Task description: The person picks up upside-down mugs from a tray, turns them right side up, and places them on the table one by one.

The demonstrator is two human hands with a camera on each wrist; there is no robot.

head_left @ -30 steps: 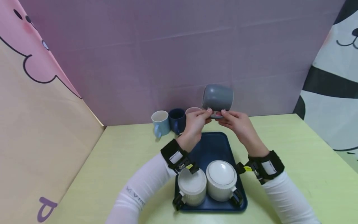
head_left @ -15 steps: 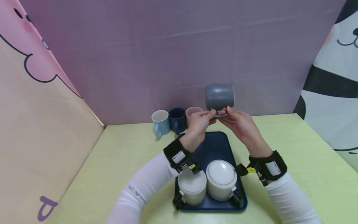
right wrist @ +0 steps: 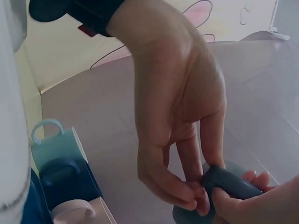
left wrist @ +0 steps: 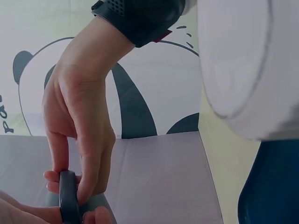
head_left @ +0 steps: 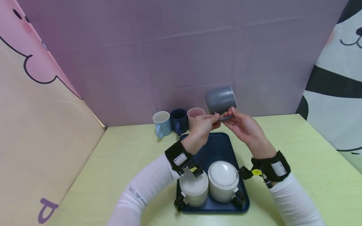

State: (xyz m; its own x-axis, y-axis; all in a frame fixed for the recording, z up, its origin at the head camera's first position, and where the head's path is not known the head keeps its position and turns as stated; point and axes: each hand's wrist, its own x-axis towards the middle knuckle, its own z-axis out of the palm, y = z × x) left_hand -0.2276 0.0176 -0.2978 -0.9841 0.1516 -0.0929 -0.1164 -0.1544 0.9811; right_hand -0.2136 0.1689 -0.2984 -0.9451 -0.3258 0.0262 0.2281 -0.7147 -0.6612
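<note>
In the head view a grey mug (head_left: pixel 220 99) is held up on its side above the table, in front of the purple backdrop, with its handle (head_left: pixel 226 118) pointing down. My left hand (head_left: pixel 200 127) pinches the left part of that handle between thumb and fingers. On the handle's right part my right hand (head_left: pixel 245 127) has its thumb and fingertips. Both wrist views show the two hands meeting at the handle, the right hand (left wrist: pixel 84 112) beyond it in one and the left hand (right wrist: pixel 177 107) in the other. Most of the mug's body lies out of sight there.
Below the hands lies a dark blue tray (head_left: pixel 216 142) with two white, black-handled mugs (head_left: pixel 223 182) upside down at its near end. Against the backdrop stand a light blue mug (head_left: pixel 162 123), a navy mug (head_left: pixel 179 121) and a pink mug (head_left: pixel 195 113), partly behind my left hand.
Between my hands the grey mug has turned slightly, its left end now lower than its right. Both hands have shifted a little to the right while staying on the handle.
</note>
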